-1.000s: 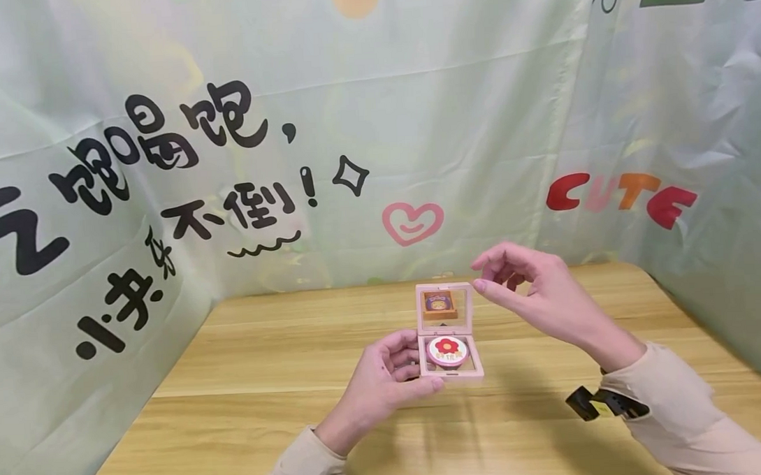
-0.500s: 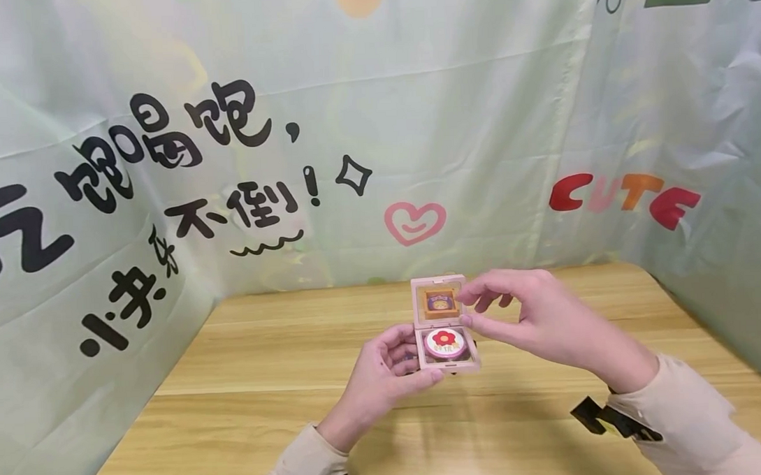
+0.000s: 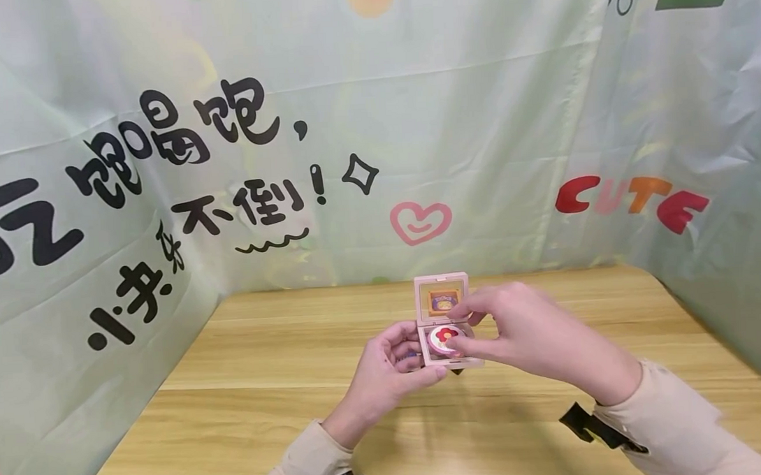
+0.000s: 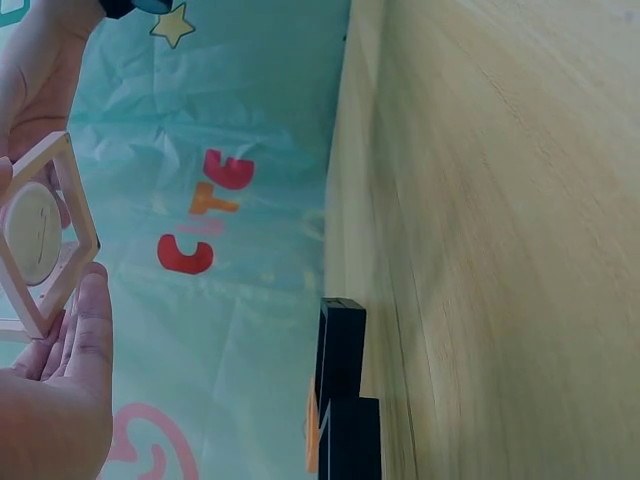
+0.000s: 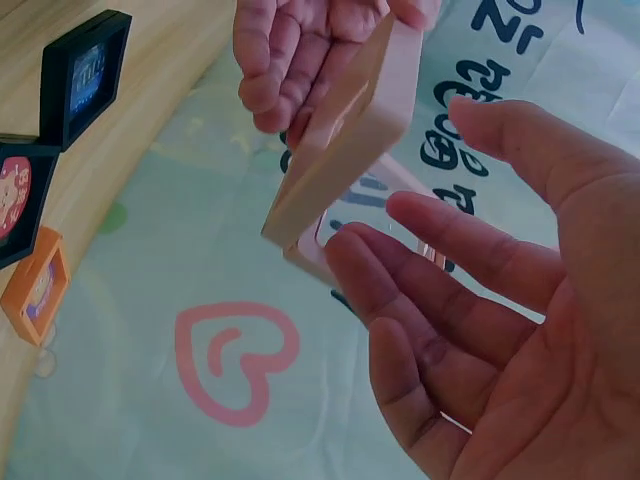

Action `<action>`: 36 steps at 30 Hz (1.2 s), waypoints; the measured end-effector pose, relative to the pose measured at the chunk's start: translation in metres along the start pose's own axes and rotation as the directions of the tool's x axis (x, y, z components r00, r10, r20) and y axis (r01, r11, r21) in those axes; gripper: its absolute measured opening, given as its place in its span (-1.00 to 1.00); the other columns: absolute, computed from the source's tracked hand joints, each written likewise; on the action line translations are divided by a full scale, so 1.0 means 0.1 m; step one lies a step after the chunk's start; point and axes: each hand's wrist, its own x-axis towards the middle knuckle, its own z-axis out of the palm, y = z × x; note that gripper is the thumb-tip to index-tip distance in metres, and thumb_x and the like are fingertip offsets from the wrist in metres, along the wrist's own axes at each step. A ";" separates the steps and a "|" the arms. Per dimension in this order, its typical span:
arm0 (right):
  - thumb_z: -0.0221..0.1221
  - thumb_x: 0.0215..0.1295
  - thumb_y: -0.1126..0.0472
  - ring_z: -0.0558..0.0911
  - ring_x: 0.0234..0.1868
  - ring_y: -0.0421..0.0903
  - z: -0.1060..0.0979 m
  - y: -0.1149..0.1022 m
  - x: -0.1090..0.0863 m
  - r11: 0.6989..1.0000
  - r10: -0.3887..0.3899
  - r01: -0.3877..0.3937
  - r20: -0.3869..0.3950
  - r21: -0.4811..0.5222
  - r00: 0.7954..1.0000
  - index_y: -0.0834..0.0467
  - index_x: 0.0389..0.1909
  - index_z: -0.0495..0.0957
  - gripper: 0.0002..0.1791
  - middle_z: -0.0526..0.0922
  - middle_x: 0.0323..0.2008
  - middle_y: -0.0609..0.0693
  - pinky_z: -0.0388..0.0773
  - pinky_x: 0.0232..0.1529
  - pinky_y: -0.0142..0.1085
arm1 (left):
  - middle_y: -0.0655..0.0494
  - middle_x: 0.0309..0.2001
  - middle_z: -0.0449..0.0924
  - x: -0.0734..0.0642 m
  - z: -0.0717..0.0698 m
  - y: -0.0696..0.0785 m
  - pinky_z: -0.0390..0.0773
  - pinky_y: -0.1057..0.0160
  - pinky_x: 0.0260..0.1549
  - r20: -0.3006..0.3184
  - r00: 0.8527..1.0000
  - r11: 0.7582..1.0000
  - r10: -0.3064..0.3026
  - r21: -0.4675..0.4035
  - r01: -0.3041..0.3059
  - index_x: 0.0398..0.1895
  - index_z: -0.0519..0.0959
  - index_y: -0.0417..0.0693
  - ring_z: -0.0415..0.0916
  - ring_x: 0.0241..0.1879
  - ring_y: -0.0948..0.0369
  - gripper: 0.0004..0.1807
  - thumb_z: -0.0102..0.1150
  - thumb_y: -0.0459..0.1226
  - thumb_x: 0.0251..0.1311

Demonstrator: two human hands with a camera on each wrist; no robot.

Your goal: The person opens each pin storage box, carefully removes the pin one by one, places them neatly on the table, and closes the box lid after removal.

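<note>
A pink hinged square case (image 3: 440,277), lid raised, has clear windows in both halves. Inside its lower half lies a round badge (image 3: 443,339), white with a red flower and a pink rim. My left hand (image 3: 376,384) grips the case from its left side, thumb along the front edge and fingers behind. Over the case's right side reaches my right hand (image 3: 528,330), its thumb overlapping the badge in the head view. Its fingers and thumb (image 5: 475,125) stand apart in the right wrist view. The badge's plain back (image 4: 33,235) shows in the left wrist view.
Behind the case, an orange frame (image 3: 443,302) with a purple picture shows through the lid window. Black frames (image 5: 85,75) stand on the wooden table (image 3: 267,409) near it. A printed cloth (image 3: 490,143) encloses the table's back and sides.
My right hand has come down and left from above the case to over the badge. My left hand keeps its grip on the case, which has shifted only slightly.
</note>
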 end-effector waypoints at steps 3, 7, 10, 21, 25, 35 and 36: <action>0.52 0.27 -0.02 0.54 -0.44 -0.44 0.04 -0.03 0.01 1.000 -0.003 0.003 0.011 -0.011 1.000 -0.06 -0.10 0.80 -0.76 0.75 -0.35 -0.34 0.50 -0.47 -0.44 | 0.05 0.04 0.76 0.00 0.00 -0.01 0.78 0.29 0.07 -0.001 1.000 1.000 0.000 0.000 0.000 0.36 0.50 -0.30 0.75 -0.03 0.24 -0.31 0.52 -0.48 0.14; 0.51 0.27 0.01 0.51 -0.48 -0.46 0.07 -0.05 0.02 1.000 -0.019 0.019 0.016 -0.010 1.000 -0.06 -0.08 0.81 -0.76 0.73 -0.39 -0.37 0.49 -0.50 -0.45 | -0.05 0.08 0.76 0.01 0.00 -0.02 0.77 0.27 0.11 -0.002 1.000 1.000 0.001 0.008 -0.001 0.36 0.50 -0.29 0.76 0.00 0.23 -0.31 0.53 -0.47 0.14; 0.50 0.26 0.05 0.48 -0.52 -0.44 0.09 -0.06 0.03 1.000 -0.025 0.025 0.020 -0.015 0.999 -0.05 -0.06 0.82 -0.75 0.70 -0.41 -0.37 0.47 -0.51 -0.45 | -0.07 0.08 0.76 0.01 0.00 -0.02 0.77 0.28 0.11 -0.009 1.000 1.000 -0.002 0.014 0.002 0.36 0.50 -0.27 0.76 0.00 0.25 -0.31 0.53 -0.47 0.13; 0.52 0.23 0.13 0.41 -0.55 -0.41 0.12 -0.03 0.05 1.000 -0.021 0.020 0.068 0.018 0.997 0.01 -0.06 0.82 -0.74 0.65 -0.45 -0.35 0.44 -0.54 -0.45 | 0.05 0.01 0.76 0.02 0.01 -0.03 0.78 0.30 0.06 -0.009 1.000 0.999 0.011 0.031 -0.011 0.33 0.53 -0.27 0.74 -0.03 0.21 -0.31 0.57 -0.49 0.09; 0.52 0.24 0.13 0.45 -0.49 -0.41 0.13 -0.01 0.06 0.999 -0.041 0.039 0.072 0.035 0.997 0.00 -0.08 0.82 -0.76 0.67 -0.43 -0.34 0.45 -0.52 -0.45 | 0.05 0.00 0.75 0.01 0.02 -0.04 0.78 0.32 0.04 -0.007 1.000 0.999 0.009 0.039 -0.008 0.31 0.55 -0.23 0.73 -0.05 0.23 -0.31 0.58 -0.50 0.07; 0.55 0.20 0.14 0.46 -0.40 -0.36 0.15 -0.01 0.02 0.999 -0.037 0.038 0.049 -0.021 0.998 -0.06 -0.06 0.83 -0.72 0.63 -0.27 -0.24 0.49 -0.42 -0.46 | 0.03 0.03 0.76 0.01 0.02 -0.04 0.78 0.29 0.07 -0.016 1.000 0.999 0.009 0.041 -0.009 0.36 0.53 -0.21 0.74 -0.04 0.26 -0.27 0.59 -0.48 0.07; 0.54 0.21 0.14 0.46 -0.40 -0.36 0.15 -0.01 0.02 0.999 -0.038 0.039 0.047 -0.022 0.998 -0.07 -0.07 0.83 -0.73 0.63 -0.27 -0.24 0.49 -0.42 -0.46 | 0.02 0.04 0.76 0.01 0.02 -0.04 0.78 0.29 0.07 -0.014 1.000 0.999 0.013 0.041 -0.012 0.37 0.53 -0.22 0.74 -0.04 0.26 -0.27 0.58 -0.49 0.07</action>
